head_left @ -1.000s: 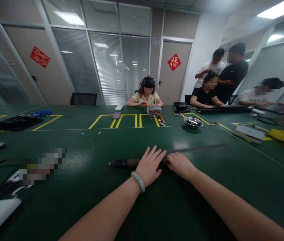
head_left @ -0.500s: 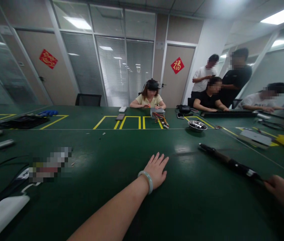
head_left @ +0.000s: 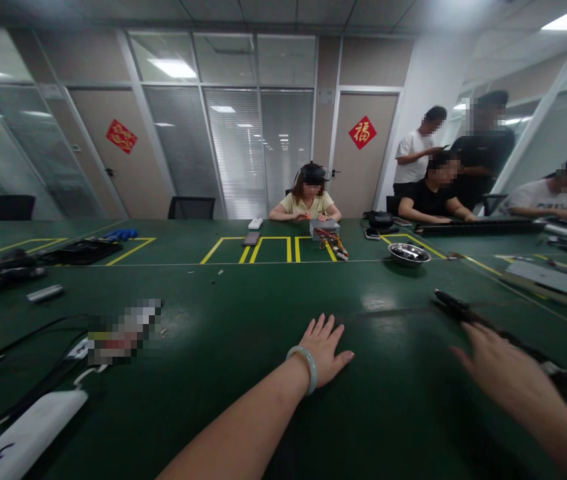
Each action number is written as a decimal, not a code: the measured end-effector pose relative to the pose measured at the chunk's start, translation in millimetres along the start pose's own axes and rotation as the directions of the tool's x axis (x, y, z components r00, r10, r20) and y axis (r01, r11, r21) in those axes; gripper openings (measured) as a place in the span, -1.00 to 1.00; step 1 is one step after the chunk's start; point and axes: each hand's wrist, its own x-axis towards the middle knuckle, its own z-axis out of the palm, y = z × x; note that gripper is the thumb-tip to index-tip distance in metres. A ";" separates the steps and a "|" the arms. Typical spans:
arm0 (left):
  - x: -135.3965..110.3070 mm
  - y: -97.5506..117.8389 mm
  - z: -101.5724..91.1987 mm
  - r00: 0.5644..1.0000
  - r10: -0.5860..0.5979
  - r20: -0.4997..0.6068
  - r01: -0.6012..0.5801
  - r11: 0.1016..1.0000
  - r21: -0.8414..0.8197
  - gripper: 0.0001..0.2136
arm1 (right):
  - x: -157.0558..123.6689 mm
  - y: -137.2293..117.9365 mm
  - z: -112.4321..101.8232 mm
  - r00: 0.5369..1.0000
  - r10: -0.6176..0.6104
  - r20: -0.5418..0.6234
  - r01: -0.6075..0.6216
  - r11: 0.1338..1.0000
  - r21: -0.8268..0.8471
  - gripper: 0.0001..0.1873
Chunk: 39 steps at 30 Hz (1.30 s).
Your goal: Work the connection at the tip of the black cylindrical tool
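The left hand [head_left: 321, 351] lies wide on the bench [head_left: 188, 393], maybe for balance, and the wide right hand [head_left: 506, 367] is right by a black tool [head_left: 449, 303].

Glass panels [head_left: 286, 127] with blinds [head_left: 236, 157] stand between two brownish doors [head_left: 373, 170].

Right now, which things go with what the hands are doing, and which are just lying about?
With the hands:
long black tool, close to the right hand; whether they touch is unclear

Just lying about, it seems:
shiny metal bowl
phone
small silver bar
long white block, lower left
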 end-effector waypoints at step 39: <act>6.2 -4.0 9.4 0.999 0.015 -0.050 -0.011 0.997 0.080 -0.35 | 32.1 -151.0 44.2 0.755 -0.573 0.318 0.429 0.799 0.422 -0.28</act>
